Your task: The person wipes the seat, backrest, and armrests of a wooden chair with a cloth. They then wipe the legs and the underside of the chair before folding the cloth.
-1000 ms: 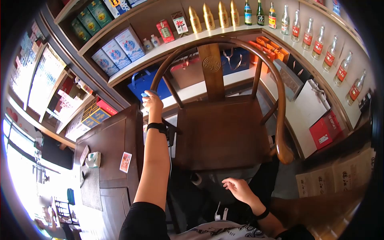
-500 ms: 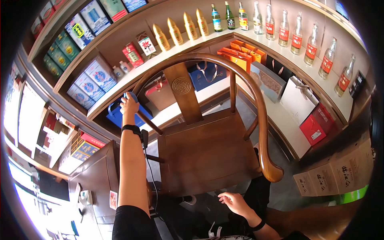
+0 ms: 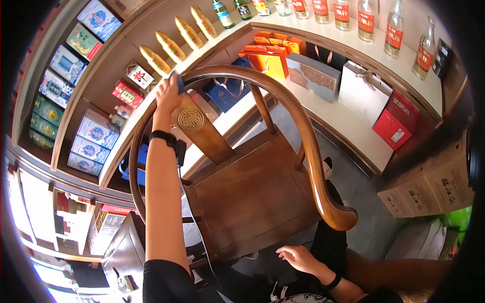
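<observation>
A brown wooden armchair [image 3: 247, 192] with a curved top rail [image 3: 283, 88] stands in front of me, its back splat [image 3: 194, 121] carved with a round emblem. My left hand [image 3: 168, 96] reaches out to the rail's top, left of centre, fingers closed on a small blue wiping cloth [image 3: 180, 83] against the wood. Most of the cloth is hidden by the hand. Low in front of my body, my right hand [image 3: 299, 259] hangs relaxed with loosely bent fingers and nothing in it, apart from the seat.
Behind the chair, shelves hold gold bullet-shaped bottles [image 3: 189, 33], red-labelled glass bottles [image 3: 366, 20] and boxes [image 3: 93, 134]. Gift bags [image 3: 364, 93] stand on the lower shelf. Cardboard cartons [image 3: 429, 187] are at the right. A thin cable [image 3: 194, 222] runs from my left wrist.
My left hand with the cloth has moved along the rail from the left side up to its top. The chair appears turned and the view has shifted. My right hand stays low.
</observation>
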`<state>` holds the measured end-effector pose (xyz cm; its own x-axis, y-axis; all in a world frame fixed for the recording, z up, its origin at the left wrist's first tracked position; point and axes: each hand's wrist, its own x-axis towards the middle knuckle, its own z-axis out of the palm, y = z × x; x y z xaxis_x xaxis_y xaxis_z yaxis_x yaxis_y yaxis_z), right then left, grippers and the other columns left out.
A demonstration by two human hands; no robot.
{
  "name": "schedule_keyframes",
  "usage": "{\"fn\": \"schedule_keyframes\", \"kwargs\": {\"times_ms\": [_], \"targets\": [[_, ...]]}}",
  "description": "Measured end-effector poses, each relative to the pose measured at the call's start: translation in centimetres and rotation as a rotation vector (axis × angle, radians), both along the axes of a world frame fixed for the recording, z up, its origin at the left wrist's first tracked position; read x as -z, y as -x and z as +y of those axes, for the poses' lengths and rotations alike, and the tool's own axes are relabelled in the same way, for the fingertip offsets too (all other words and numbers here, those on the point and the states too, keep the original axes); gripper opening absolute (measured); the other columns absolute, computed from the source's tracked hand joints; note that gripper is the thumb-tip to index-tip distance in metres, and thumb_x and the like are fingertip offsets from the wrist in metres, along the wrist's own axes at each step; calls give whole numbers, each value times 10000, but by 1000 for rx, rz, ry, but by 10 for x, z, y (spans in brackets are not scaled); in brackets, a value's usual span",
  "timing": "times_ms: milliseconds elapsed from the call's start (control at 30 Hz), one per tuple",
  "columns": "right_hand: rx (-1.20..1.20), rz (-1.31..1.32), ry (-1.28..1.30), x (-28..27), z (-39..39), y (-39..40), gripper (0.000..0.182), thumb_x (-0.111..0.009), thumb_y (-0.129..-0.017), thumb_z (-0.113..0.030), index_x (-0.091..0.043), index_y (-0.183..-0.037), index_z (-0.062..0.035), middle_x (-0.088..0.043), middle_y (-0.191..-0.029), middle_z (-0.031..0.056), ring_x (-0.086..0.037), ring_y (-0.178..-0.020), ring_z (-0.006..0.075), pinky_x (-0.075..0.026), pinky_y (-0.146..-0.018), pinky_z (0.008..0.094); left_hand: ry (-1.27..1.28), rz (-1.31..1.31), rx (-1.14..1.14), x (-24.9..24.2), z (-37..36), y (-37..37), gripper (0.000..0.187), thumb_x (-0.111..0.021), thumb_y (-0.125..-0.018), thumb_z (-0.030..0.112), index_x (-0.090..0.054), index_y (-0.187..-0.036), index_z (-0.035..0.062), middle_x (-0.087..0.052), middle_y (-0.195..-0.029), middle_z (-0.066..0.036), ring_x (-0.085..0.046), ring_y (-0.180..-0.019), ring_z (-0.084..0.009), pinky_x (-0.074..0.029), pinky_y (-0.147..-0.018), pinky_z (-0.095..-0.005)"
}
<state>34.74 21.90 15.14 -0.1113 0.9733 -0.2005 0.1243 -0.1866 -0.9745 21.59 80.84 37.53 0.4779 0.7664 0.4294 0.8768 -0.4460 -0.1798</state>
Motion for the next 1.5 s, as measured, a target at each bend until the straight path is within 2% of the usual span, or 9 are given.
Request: {"fn": "schedule_keyframes", "kwargs": {"times_ms": [233, 367, 567, 867, 967, 1033, 1133, 1233, 1500], "targets": [[42, -27, -40, 3, -1, -1, 190, -569, -908, -89, -636, -1083, -60, -714, -897, 133, -693, -824, 297, -542, -727, 388, 67, 112, 543, 4, -80, -153, 698, -706, -713, 62, -465, -1344, 237, -512, -1253, -115, -461, -1228, -375, -371, -1039, -481], [43, -80, -97, -7, -7, 3, 184, -563, -909, -108, -635, -1076, -82, -710, -900, 122, -683, -832, 320, -532, -710, 416, 111, 199, 820, 22, -136, -194, 675, -683, -697, 27, -497, -1315, 225, -519, -1241, -118, -450, -1243, -373, -332, -1060, -497], [63, -150, -220, -13, -24, 14, 132, -596, -884, -114, -614, -1013, -90, -663, -776, 137, -648, -731, 357, -497, -634, 464, 174, 387, 990, 43, -231, -218, 578, -676, -664, -10, -572, -1187, 213, -549, -1152, -84, -484, -1186, -339, -342, -1046, -485], [46, -224, -287, -35, -63, 25, 120, -591, -877, -101, -619, -992, -82, -641, -727, 153, -635, -691, 368, -486, -610, 462, 334, 782, 869, 76, -377, -210, 451, -718, -679, 93, -684, -1104, 240, -615, -1087, -45, -523, -1156, -279, -380, -968, -493], [23, -257, -315, -40, -76, 22, 132, -595, -876, -86, -612, -1007, -74, -651, -746, 145, -641, -683, 347, -492, -602, 430, 382, 755, 813, 91, -416, -203, 438, -721, -679, 123, -679, -1099, 237, -629, -1054, -51, -536, -1134, -281, -392, -955, -479], [13, -269, -327, -50, -83, 19, 146, -591, -881, -75, -612, -1025, -78, -662, -775, 145, -647, -692, 344, -497, -606, 421, 401, 673, 820, 91, -429, -198, 450, -717, -675, 122, -666, -1115, 204, -626, -1070, -92, -544, -1125, -305, -390, -961, -495], [-72, -323, -273, -57, -90, 17, 198, -580, -883, -30, -620, -1076, -54, -683, -816, 120, -653, -662, 263, -504, -616, 333, 368, 496, 827, 103, -443, -187, 432, -704, -707, 149, -644, -1134, 165, -614, -1082, -146, -535, -1139, -340, -368, -1001, -527], [-90, -337, -228, -64, -93, 22, 143, -586, -891, -58, -610, -1032, -68, -676, -808, 149, -662, -736, 345, -511, -620, 418, 306, 242, 788, 133, -460, -186, 396, -677, -754, 173, -631, -1146, 154, -601, -1104, -154, -526, -1149, -346, -342, -1029, -559], [-313, -492, -250, -67, -91, 24, 109, -567, -903, -89, -572, -977, -9, -649, -860, 214, -647, -774, 387, -513, -650, 436, 273, 87, 707, 136, -520, -172, 485, -662, -800, 216, -570, -1270, 139, -537, -1207, -143, -475, -1206, -376, -283, -1079, -607]]}}
